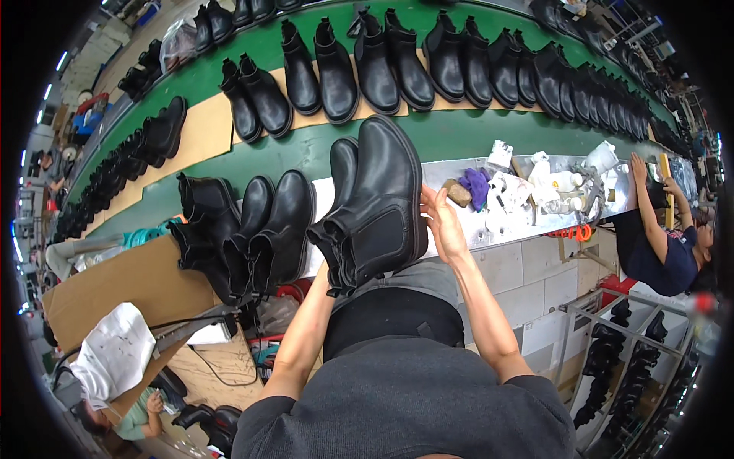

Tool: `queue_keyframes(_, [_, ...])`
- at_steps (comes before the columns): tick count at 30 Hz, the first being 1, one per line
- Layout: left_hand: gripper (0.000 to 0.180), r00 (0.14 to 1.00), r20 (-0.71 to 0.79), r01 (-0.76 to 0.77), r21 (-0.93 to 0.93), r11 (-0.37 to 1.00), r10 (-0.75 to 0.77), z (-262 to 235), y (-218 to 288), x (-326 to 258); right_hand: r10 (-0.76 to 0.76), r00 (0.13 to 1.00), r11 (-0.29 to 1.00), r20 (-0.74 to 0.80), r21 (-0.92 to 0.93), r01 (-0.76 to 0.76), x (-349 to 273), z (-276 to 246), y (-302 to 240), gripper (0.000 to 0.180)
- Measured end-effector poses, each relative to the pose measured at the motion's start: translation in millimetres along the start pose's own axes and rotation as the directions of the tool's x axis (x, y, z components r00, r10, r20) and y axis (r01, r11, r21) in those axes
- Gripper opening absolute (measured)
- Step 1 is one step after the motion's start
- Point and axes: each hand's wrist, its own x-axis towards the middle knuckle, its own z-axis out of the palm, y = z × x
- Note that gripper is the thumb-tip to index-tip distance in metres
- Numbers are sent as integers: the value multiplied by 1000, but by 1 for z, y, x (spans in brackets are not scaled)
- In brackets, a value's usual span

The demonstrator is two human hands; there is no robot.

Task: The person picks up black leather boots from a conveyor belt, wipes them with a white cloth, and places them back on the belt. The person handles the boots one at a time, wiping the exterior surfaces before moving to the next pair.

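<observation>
I hold a black ankle boot up in front of me, sole side to the right. My left hand is mostly hidden behind the boot's open top and grips it there. Against the sole edge lies my right hand, fingers spread flat. A second black boot stands just behind the held one. To the left, three more black boots stand on the bench edge.
A green conveyor belt carries several pairs of black boots on tan sheets. A metal worktop to my right holds bottles, rags and a purple cloth. A co-worker leans on it. Racks of boots stand lower right.
</observation>
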Motion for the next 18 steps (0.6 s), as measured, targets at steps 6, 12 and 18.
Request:
queue_keyframes(6, [71,866,-120,-429,318,845,485,28,-16,13,-195,971,868,-139,-485,105,0,11,3,71])
queue_keyframes(12, [62,994,89,-67,56,996,62,12,3,-27,144,986,903,86,397,-167,11,-18,15,56])
queue_keyframes(18, [59,998,13,-59,8,998,59,14,-11,-48,270,950,836,154,453,-311,7,-29,36,58])
